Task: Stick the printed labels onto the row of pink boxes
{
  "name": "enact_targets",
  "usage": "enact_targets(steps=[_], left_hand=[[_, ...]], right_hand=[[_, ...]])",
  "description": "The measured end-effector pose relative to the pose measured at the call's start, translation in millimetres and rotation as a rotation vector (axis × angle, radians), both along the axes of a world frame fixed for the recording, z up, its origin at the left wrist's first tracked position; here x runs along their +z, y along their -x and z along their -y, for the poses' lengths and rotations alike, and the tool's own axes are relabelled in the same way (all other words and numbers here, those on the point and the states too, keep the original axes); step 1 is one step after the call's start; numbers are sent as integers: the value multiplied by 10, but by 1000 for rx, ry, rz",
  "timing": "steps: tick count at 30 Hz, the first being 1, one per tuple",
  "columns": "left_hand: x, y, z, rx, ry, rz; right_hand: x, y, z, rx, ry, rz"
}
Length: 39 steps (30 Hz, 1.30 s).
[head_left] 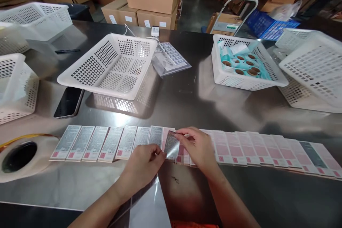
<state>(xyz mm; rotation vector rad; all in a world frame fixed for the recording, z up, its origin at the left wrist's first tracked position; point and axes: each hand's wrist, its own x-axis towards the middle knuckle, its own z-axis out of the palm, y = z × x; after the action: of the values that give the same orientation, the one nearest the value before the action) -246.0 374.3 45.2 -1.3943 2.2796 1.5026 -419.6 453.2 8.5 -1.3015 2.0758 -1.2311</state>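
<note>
At left sits a wide, pale, glossy roll (45, 153); slim white rectangular cards with grey panels (92, 144) lie side by side, probably so each face is within reach; your left hand (143, 164) pinches the lower left corner of a shiny grey rectangular film (171, 145), your right hand (199, 148) its top edge, seemingly to hold it flat above the row; slim pink-and-white rectangular cards (252, 148) extend rightward

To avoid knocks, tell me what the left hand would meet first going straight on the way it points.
The left hand would likely first meet the dark shiny strip at its fingertips, then perhaps the right hand; depth is unclear from this single view.
</note>
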Motion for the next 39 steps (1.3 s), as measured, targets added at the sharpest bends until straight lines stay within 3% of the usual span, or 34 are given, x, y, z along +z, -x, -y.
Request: enact_targets(steps=[6, 10, 19, 39], left_hand=[[-108, 83, 53, -4, 91, 51], [-162, 129, 83, -41, 135, 101], [-136, 181, 174, -212, 129, 345], [-169, 197, 233, -191, 84, 300]], right_hand=[[-76, 53, 203, 52, -90, 2], [-117, 66, 275, -1, -135, 82], [-75, 52, 295, -35, -293, 117], [-80, 53, 336, -14, -300, 84]])
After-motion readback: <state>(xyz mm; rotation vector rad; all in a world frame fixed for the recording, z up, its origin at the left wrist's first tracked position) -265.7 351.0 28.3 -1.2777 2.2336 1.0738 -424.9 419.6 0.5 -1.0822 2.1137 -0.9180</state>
